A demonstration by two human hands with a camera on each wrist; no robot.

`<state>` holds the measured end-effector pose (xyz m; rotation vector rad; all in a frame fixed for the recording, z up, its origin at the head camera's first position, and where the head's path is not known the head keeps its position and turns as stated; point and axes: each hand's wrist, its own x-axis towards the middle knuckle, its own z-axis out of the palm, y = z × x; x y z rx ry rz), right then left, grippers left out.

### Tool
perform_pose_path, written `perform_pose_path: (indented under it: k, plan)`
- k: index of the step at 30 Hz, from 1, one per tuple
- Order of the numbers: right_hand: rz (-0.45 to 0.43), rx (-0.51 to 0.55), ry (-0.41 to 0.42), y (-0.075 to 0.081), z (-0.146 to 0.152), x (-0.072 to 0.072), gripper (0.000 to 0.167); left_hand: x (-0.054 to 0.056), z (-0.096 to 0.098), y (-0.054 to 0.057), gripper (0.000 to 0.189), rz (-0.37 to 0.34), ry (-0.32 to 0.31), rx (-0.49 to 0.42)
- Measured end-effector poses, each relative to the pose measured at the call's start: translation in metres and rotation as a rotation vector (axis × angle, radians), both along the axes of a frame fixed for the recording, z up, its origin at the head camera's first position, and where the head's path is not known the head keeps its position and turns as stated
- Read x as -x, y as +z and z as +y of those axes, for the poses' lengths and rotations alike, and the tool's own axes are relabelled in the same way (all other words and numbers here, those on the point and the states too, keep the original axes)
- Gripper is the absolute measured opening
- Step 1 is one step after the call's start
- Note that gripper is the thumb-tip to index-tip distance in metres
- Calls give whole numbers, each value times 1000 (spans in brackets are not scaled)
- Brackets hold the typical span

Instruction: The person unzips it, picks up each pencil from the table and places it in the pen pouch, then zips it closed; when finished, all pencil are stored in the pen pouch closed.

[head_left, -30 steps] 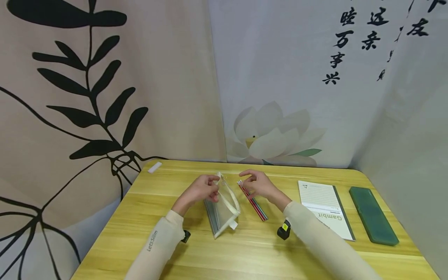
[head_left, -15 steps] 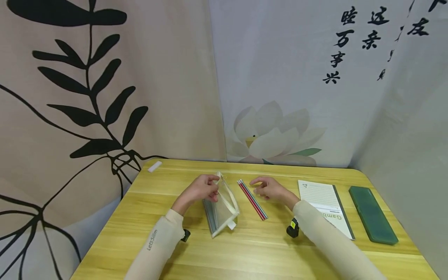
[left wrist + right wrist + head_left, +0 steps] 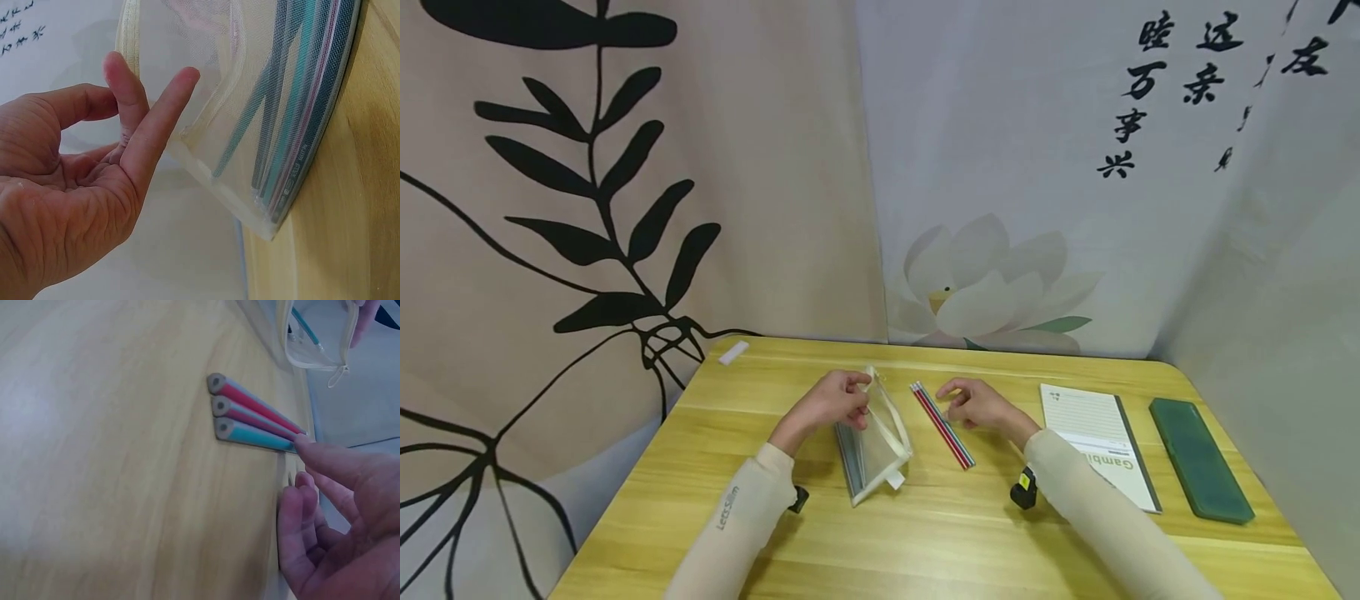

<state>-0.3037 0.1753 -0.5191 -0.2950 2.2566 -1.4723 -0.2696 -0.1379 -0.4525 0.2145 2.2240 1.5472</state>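
My left hand pinches the zipper edge of a cream mesh pencil pouch, holding it up from the table with its mouth gaping. Through the mesh in the left wrist view, several pencils lie along the pouch's bottom. Three pencils, red, pinkish and teal, lie side by side on the table to the right of the pouch. My right hand hovers just right of them, fingers loosely bent and holding nothing. Its thumb overlaps the pencils' far ends in the right wrist view; whether it touches them I cannot tell.
A notepad lies on the wooden table to the right, with a green case beyond it. A small white block sits at the back left corner. Printed fabric hangs behind the table.
My right hand has drawn back to the right from over the pencils, leaving them uncovered on the table. My left hand and the pouch have hardly moved.
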Motion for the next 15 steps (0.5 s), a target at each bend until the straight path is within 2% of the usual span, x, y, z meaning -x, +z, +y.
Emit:
perform_pose_path:
  k: [9, 15]
  plan:
    - [18, -45, 10, 1, -1, -1, 32, 1, 0, 1, 57, -6, 2, 10]
    - [43, -100, -9, 0, -5, -1, 34, 0, 0, 2, 57, 4, -6, 15]
